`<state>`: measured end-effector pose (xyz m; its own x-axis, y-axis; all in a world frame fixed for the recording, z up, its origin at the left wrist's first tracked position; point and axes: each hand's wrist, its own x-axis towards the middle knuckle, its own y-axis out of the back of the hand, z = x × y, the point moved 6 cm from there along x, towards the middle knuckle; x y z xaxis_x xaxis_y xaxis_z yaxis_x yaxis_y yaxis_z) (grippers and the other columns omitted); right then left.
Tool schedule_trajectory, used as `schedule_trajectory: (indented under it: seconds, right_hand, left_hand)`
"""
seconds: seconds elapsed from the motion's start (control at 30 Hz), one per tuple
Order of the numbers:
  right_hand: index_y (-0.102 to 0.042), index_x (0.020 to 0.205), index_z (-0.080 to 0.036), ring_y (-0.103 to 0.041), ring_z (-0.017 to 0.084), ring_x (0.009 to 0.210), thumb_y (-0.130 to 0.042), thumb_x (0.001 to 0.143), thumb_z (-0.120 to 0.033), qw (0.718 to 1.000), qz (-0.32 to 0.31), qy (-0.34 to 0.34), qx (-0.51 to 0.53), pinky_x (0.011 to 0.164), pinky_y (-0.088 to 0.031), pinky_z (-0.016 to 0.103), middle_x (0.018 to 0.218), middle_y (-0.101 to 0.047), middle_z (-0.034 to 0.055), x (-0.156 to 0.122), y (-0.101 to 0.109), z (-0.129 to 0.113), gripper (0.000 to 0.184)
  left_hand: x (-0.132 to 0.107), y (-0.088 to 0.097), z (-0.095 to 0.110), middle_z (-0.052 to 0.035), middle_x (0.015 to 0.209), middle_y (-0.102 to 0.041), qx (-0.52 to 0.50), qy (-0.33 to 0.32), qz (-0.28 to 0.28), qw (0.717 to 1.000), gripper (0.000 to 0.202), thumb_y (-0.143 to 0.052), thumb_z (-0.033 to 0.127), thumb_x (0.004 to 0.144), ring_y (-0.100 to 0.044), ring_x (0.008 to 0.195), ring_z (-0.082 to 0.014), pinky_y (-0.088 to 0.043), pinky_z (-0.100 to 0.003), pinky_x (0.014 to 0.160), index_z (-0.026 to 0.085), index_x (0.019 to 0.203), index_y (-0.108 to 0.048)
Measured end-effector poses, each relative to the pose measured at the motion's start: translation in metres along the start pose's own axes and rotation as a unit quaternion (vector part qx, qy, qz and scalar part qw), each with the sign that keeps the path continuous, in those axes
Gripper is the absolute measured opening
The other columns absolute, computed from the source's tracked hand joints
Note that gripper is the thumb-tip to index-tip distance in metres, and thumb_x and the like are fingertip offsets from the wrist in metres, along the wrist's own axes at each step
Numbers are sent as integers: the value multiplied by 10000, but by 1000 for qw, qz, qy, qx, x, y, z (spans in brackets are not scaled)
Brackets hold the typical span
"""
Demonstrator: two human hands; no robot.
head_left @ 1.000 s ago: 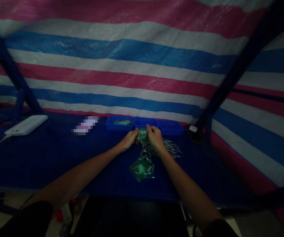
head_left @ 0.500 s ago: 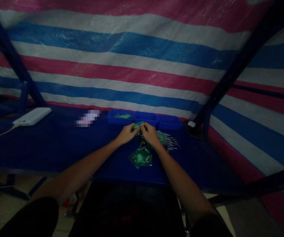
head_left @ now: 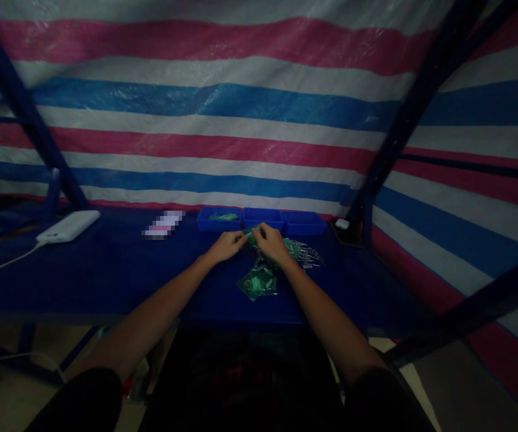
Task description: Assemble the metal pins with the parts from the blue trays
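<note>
Between my two hands is a small green plastic bag (head_left: 250,235), held up just in front of the blue trays. My left hand (head_left: 228,245) pinches its left side, and the fingers of my right hand (head_left: 271,242) are closed on its right side. Its contents are too dim to make out. Below my hands, several green bags with pale pieces inside (head_left: 257,283) lie on the blue table (head_left: 150,282). Right of my right hand, more green bags (head_left: 292,247) lie beside a heap of thin metal pins or rods (head_left: 310,255).
Three blue trays stand along the back: the left tray (head_left: 202,226) holds green pieces, beside the middle tray (head_left: 263,214) and right tray (head_left: 304,223). A white power bank (head_left: 69,227) with a cable lies left. A small white case (head_left: 342,224) sits at the right. Striped sheeting (head_left: 213,138) hangs behind.
The camera view has tilted and shifted slightly. My hands keep hold of the green bag, with my left hand a little farther from my right.
</note>
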<state>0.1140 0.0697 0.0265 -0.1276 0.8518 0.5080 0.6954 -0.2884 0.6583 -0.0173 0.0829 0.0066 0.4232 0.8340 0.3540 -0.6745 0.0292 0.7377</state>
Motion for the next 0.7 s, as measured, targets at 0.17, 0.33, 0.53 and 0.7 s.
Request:
schedule_trajectory:
  seconds: [0.17, 0.33, 0.53, 0.7]
  right_hand:
    - [-584, 752, -183, -478, 115, 589, -433, 835, -425, 1000, -22, -7, 14, 558, -287, 217, 621, -554, -10, -1, -1, -2, 297]
    - [-596, 775, -176, -473, 106, 582, -473, 816, -392, 1000, -17, 0, 11, 546, -285, 207, 627, -560, -18, -1, 0, -2, 252]
    - [-604, 748, -178, -475, 108, 578, -466, 820, -373, 1000, -29, 10, 2, 553, -286, 211, 628, -574, -9, -1, 0, -5, 249]
    - [-610, 715, -180, -470, 109, 561, -474, 806, -371, 1000, -27, 1, -7, 537, -276, 213, 601, -564, -9, -1, -1, 0, 251]
  left_hand:
    - [-1, 3, 2, 44, 527, -461, -15, -7, 36, 999, 300, -394, 391, 841, -431, 512, -106, -294, -213, 501, 167, 660, -476]
    - [0, 7, -1, 58, 518, -413, -30, -12, 67, 997, 275, -405, 380, 839, -395, 502, -97, -284, -206, 493, 172, 665, -454]
    - [0, 6, -2, 43, 563, -469, -35, -13, 62, 997, 250, -354, 343, 859, -453, 536, -109, -323, -214, 529, 173, 755, -505]
    - [0, 4, -3, 43, 565, -498, -74, 2, 59, 996, 200, -370, 335, 850, -480, 513, -115, -342, -212, 506, 177, 873, -490]
